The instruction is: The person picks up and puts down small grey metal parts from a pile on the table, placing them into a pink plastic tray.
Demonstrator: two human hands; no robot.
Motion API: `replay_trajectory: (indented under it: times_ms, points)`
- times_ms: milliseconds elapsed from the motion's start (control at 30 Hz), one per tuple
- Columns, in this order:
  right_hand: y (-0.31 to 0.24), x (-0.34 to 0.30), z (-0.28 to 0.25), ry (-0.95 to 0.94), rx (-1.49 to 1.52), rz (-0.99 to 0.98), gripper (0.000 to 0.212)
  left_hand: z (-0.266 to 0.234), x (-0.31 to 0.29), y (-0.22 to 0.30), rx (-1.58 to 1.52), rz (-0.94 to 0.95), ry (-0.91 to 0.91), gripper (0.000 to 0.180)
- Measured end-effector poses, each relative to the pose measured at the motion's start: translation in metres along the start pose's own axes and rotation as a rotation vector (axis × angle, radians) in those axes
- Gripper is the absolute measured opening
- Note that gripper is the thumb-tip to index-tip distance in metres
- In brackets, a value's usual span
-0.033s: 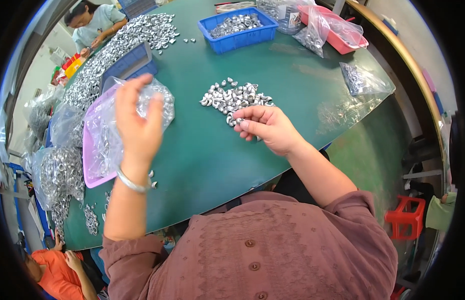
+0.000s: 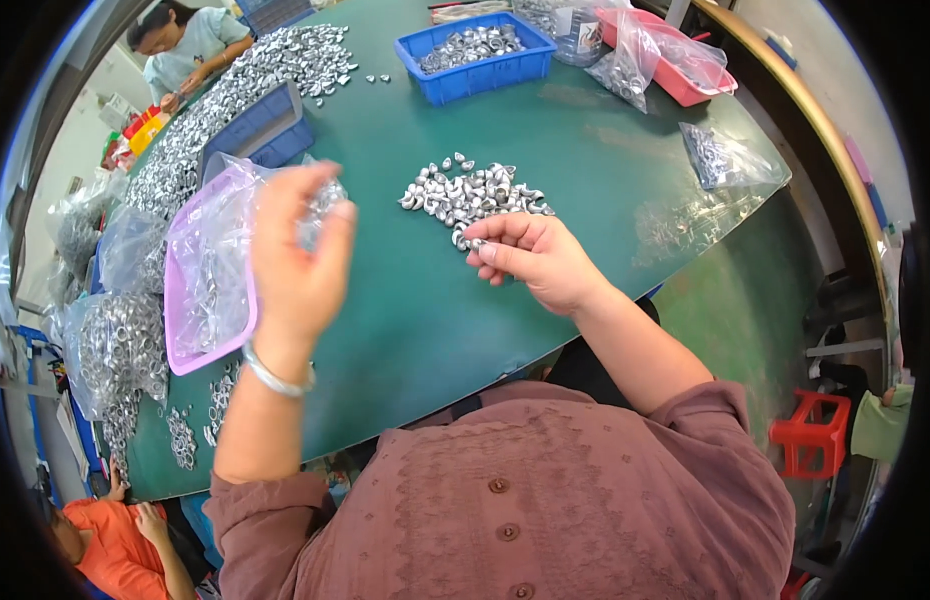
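Observation:
My left hand point(image 2: 303, 255) is raised over the table beside the pink tray point(image 2: 247, 335), fingers apart from the thumb and nothing seen between them; it is slightly blurred. Between the thumb and fingers of my right hand point(image 2: 535, 258), a small curved metal piece point(image 2: 475, 244) is pinched. That hand is at the near edge of a pile of silvery curved metal pieces point(image 2: 470, 192) lying on the green table point(image 2: 425, 310). Clear plastic bags point(image 2: 210, 260) lie in the pink tray. Part of another clear bag of metal pieces point(image 2: 330, 195) shows behind my left hand.
A blue bin of metal pieces point(image 2: 475, 85) and a red tray with bags point(image 2: 700, 90) stand at the far side. A large heap point(image 2: 275, 75) spreads at far left near a co-worker point(image 2: 190, 55). Another person in orange point(image 2: 120, 545) sits at lower left. A blue crate point(image 2: 270, 130) stands behind the pink tray.
My left hand has moved right, toward the pile, uncovering more of the pink tray's edge. My right hand stays almost in place, still pinching a metal piece.

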State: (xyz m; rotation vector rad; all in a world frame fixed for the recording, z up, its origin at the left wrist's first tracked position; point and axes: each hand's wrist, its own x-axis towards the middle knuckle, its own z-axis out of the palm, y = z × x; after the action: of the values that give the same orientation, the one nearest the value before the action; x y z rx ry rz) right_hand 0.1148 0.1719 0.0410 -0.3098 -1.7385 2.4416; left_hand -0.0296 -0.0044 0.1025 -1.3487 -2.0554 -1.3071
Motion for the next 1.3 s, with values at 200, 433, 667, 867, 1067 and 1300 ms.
replay_trajectory:
  times_ms: [200,433,667,867,1067,1300]
  points:
    - [0.015,-0.014,0.016,-0.012,-0.049,-0.203,0.014,0.047,-0.058,0.028,-0.587,-0.453,-0.365,0.017]
    - [0.021,-0.023,0.014,0.008,-0.253,-0.266,0.016,0.058,-0.065,0.031,-0.848,-0.791,-0.401,0.012]
    - [0.027,-0.026,0.011,-0.042,-0.027,-0.204,0.017,0.06,-0.072,0.031,-0.979,-0.963,-0.362,0.011]
    - [0.03,-0.029,0.01,-0.037,-0.03,-0.151,0.019,0.065,-0.079,0.035,-0.84,-0.883,-0.238,0.009]
    - [0.031,-0.031,0.013,-0.015,-0.041,-0.147,0.015,0.067,-0.086,0.033,-0.676,-0.711,-0.207,0.01]
    - [0.029,-0.03,0.013,-0.018,0.029,-0.121,0.013,0.062,-0.083,0.033,-0.815,-0.863,-0.237,0.015]
